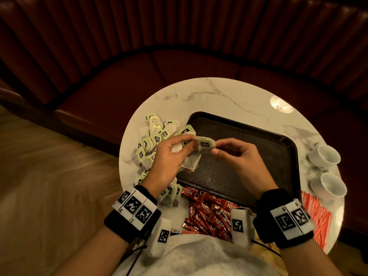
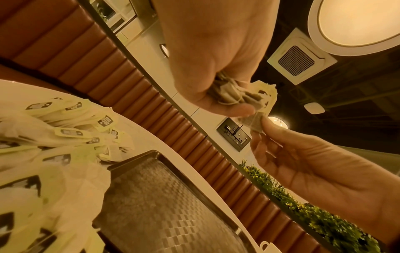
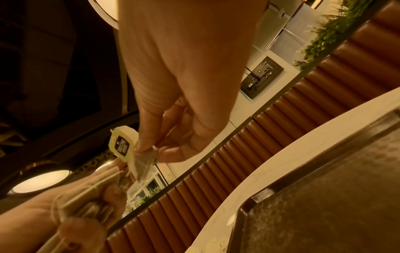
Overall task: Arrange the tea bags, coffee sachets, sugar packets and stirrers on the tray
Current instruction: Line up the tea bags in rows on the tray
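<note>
Progress is nil: the tray point(image 1: 274, 156) looks bare. Both hands' fingers pinch one tea bag point(image 1: 205, 145) above it; the left hand point(image 1: 169, 154) apparently holds several more. Sachets point(image 1: 211, 212), stirrers point(image 1: 316, 214) and remaining bags point(image 1: 153, 140) wait on the table point(image 1: 219, 92).

Cafe/restaurant: curved ribbed booth seat point(image 1: 179, 36), round marble table point(image 1: 229, 92), ceiling AC vent point(image 2: 301, 58)

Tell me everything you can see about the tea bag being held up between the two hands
The tea bag is a pale paper pouch with a dark printed label, a thin string trailing below. It is held in the air over the left part of the dark tray. The right hand pinches one edge; the left hand holds the other side, along with more bags.
</note>
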`<control>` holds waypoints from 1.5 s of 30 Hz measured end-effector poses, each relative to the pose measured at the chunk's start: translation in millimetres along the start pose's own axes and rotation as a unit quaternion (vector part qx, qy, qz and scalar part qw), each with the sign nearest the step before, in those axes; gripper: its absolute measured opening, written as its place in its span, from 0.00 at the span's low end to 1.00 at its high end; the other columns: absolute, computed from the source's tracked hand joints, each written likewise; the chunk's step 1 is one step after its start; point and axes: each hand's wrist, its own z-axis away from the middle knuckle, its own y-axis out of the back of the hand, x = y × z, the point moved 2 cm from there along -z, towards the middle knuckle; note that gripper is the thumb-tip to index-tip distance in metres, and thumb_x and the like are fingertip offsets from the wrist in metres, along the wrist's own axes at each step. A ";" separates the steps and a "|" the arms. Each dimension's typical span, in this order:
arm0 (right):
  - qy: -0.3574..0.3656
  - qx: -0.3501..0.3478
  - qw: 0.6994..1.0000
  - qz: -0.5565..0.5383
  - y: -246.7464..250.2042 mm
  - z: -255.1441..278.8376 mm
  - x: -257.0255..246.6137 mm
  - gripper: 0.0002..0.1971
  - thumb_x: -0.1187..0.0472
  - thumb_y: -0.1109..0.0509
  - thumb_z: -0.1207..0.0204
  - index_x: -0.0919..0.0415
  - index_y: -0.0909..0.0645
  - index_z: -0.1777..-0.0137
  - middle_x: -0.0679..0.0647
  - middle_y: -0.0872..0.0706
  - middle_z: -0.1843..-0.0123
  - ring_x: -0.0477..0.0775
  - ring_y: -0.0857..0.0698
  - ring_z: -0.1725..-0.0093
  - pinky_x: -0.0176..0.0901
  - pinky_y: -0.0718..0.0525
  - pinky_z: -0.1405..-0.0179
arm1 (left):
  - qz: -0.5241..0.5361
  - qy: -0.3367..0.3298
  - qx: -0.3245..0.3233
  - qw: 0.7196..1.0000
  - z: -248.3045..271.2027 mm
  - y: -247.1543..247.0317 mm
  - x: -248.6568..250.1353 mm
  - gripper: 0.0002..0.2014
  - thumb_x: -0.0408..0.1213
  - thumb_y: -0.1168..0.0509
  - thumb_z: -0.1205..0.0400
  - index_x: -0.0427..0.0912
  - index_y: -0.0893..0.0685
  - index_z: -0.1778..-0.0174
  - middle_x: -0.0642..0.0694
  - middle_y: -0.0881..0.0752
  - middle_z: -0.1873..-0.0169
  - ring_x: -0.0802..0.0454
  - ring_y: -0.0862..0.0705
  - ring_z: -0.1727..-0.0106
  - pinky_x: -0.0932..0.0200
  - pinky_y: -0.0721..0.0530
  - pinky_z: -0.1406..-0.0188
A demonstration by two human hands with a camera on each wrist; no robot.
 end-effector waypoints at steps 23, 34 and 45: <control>-0.198 0.105 0.974 -0.001 16.2 -182.1 114.0 0.09 0.72 0.27 0.23 0.57 0.17 0.57 0.54 0.12 0.58 0.47 0.13 0.61 0.33 0.15 0.64 | 0.030 0.208 0.024 0.977 -17.9 14.2 -48.6 0.14 0.40 0.43 0.12 0.51 0.11 0.46 0.69 0.12 0.48 0.81 0.21 0.44 0.77 0.25 0.50; -0.239 0.133 0.957 0.099 13.9 -247.8 152.8 0.03 0.66 0.23 0.24 0.60 0.14 0.54 0.57 0.12 0.56 0.48 0.14 0.65 0.47 0.11 0.44 | 0.033 0.245 0.042 0.968 -41.3 15.4 -67.8 0.13 0.35 0.43 0.12 0.47 0.12 0.44 0.75 0.13 0.52 0.86 0.23 0.48 0.68 0.28 0.49; -0.185 0.145 0.963 0.130 18.7 -236.4 136.9 0.07 0.62 0.26 0.21 0.51 0.16 0.60 0.53 0.12 0.60 0.52 0.12 0.58 0.48 0.10 0.47 | 0.083 0.256 0.040 0.962 -41.0 13.1 -68.2 0.16 0.35 0.46 0.11 0.48 0.11 0.45 0.56 0.16 0.37 0.72 0.16 0.47 0.66 0.15 0.71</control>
